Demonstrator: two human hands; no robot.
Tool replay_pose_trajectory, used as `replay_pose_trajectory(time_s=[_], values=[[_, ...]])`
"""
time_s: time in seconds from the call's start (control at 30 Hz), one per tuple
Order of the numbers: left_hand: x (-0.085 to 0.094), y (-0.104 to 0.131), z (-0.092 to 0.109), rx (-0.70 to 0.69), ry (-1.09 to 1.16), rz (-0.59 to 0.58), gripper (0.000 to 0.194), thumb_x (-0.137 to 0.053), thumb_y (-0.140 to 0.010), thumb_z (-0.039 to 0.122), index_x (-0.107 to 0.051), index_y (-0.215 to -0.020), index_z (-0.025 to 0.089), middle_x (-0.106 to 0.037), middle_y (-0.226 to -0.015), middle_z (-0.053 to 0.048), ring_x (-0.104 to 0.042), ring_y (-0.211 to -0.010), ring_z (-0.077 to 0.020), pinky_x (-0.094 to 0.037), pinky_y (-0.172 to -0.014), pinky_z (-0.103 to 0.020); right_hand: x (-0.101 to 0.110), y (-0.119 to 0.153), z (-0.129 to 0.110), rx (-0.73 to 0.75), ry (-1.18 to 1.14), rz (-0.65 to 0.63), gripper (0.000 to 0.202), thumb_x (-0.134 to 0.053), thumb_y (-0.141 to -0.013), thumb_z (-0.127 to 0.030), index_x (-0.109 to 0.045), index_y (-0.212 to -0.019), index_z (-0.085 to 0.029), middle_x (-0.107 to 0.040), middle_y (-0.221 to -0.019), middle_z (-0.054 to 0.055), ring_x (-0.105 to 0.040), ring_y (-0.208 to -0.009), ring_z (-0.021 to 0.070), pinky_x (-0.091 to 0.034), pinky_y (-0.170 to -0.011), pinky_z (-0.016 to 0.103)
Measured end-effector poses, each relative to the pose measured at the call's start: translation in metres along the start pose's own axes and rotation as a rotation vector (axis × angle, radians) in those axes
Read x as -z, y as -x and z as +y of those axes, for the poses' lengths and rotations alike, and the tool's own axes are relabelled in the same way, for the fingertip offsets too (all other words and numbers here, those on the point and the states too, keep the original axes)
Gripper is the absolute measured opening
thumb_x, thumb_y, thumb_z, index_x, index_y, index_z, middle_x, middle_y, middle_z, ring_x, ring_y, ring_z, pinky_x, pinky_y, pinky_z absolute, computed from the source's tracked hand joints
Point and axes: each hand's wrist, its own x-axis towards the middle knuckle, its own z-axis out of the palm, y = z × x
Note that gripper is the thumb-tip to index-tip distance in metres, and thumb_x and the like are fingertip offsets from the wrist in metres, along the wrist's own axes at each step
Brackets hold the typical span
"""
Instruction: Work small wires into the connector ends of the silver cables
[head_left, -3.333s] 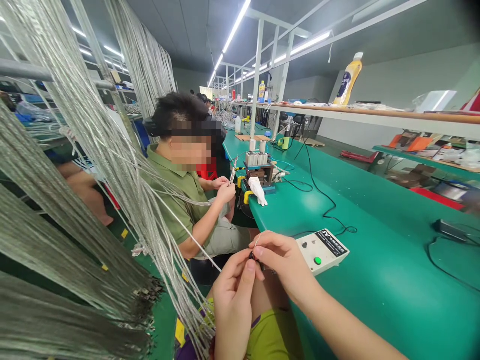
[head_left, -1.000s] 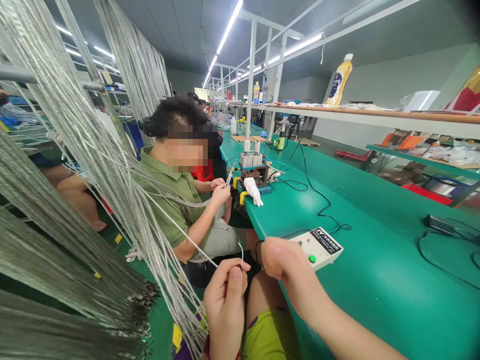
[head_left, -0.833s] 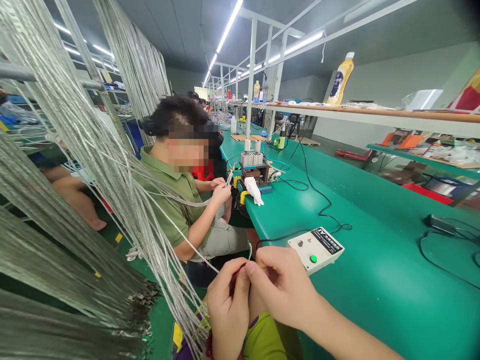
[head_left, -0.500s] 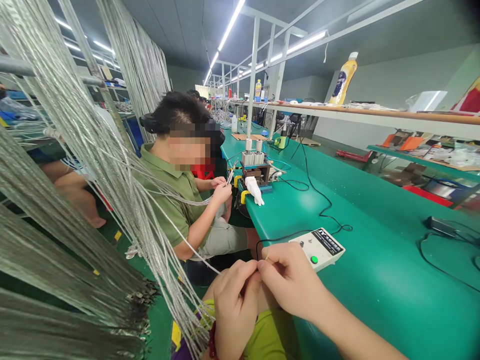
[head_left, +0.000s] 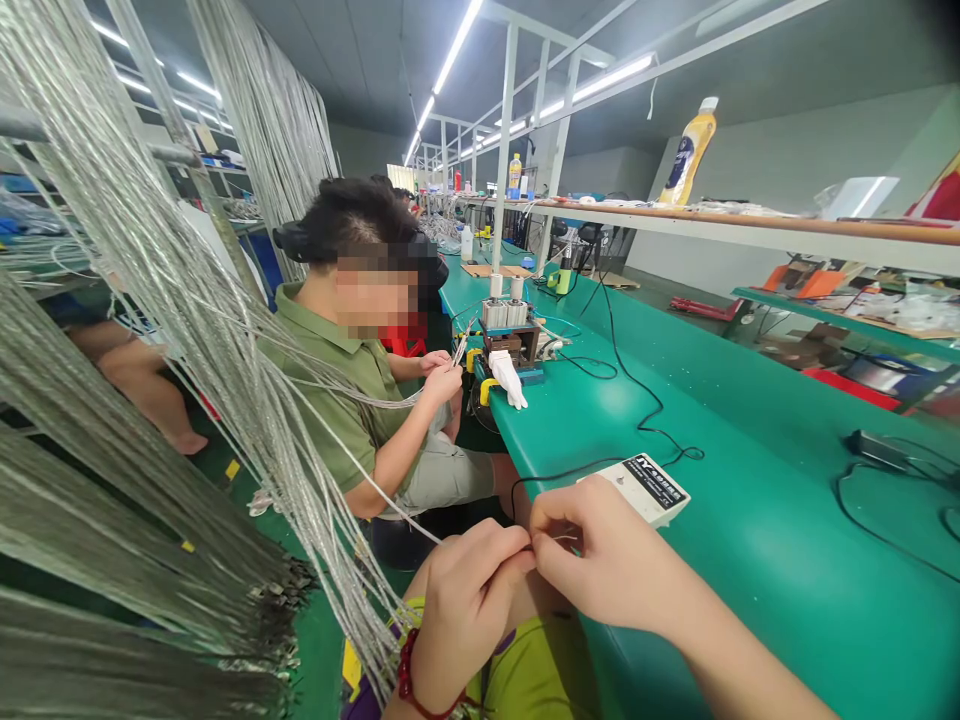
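Observation:
My left hand (head_left: 472,590) and my right hand (head_left: 592,555) meet fingertip to fingertip above my lap. Both are closed in a pinch. A single silvery cable (head_left: 382,492) runs from the hanging bundle to behind my left hand, whose fingers hide its end. Thin pale wire ends (head_left: 568,540) show between the right thumb and fingers. Below my left wrist, with its red bracelet (head_left: 407,665), passes a bundle of braided silvery cables (head_left: 352,590). Just beyond my right hand, a white tester box (head_left: 651,488) with a black label lies on the green table (head_left: 750,560).
A co-worker (head_left: 322,350) sits ahead on the left, holding several cable ends. A press-like machine (head_left: 514,335) with a white glove (head_left: 508,380) stands at the table edge. Black cords (head_left: 637,400) trail across the table. An overhead shelf (head_left: 750,225) carries a yellow bottle (head_left: 688,155).
My right hand has shifted slightly right and up, covering the tester's green button. My left hand has turned a little, its fingertips still against the right ones.

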Motion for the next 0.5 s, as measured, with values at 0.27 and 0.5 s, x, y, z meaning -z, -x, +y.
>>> replay_pose_trajectory(time_s=[0.27, 0.5], values=[[0.006, 0.000, -0.004, -0.057, -0.056, -0.064, 0.040, -0.049, -0.115, 0.034, -0.076, -0.091, 0.018, -0.067, -0.065, -0.002, -0.063, -0.055, -0.0137, -0.048, -0.054, -0.023, 0.000, 0.001, 0.001, 0.009, -0.008, -0.059, 0.015, -0.058, -0.072, -0.014, -0.053, -0.060, -0.020, -0.044, -0.056, -0.005, -0.037, -0.058, 0.0123, -0.024, -0.052, 0.028], [0.010, 0.002, 0.001, -0.008, -0.006, 0.099, 0.034, -0.058, -0.111, 0.040, -0.077, -0.091, 0.020, -0.075, -0.072, -0.003, -0.070, -0.060, -0.0141, -0.051, -0.057, -0.022, -0.022, -0.011, 0.008, -0.003, -0.555, -0.024, 0.007, -0.053, -0.063, -0.020, -0.053, -0.056, -0.020, -0.040, -0.055, -0.006, -0.032, -0.058, 0.0107, -0.022, -0.054, 0.026]])
